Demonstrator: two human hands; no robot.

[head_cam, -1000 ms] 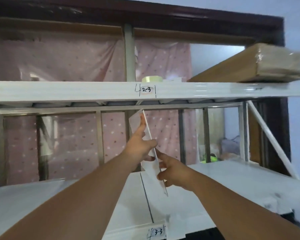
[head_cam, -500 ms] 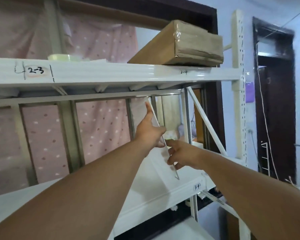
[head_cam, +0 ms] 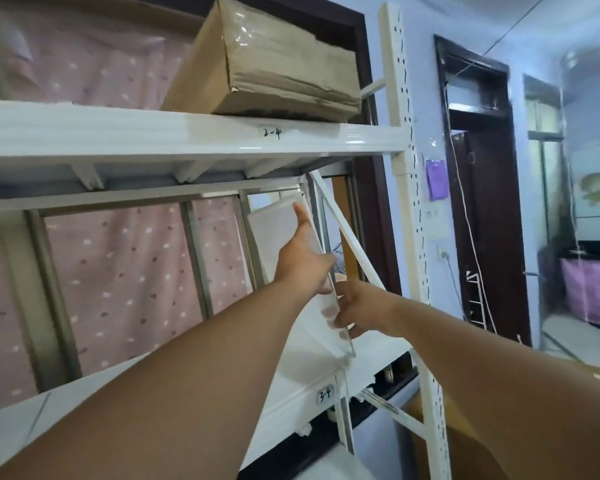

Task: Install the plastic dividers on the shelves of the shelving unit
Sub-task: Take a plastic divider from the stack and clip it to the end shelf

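Note:
A clear plastic divider [head_cam: 278,233] stands tilted between the lower shelf [head_cam: 291,375], marked 3-4, and the upper shelf [head_cam: 187,133], marked 2-4, of the white shelving unit. My left hand [head_cam: 303,261] lies flat against the divider's left face, index finger pointing up near its top edge. My right hand [head_cam: 357,306] grips the divider's lower front part, fingertips showing through the plastic. The divider's top reaches close under the upper shelf.
A taped cardboard box [head_cam: 271,64] sits on the upper shelf. A white diagonal brace [head_cam: 347,237] and the perforated upright post [head_cam: 406,202] stand right beside the divider. Pink dotted cloth [head_cam: 125,265] hangs behind the shelves. A dark doorway [head_cam: 482,202] is at the right.
Both hands have carried the divider rightward along the shelf, from the 3-3 section to the 3-4 end section near the upright post. The view has swung right with them.

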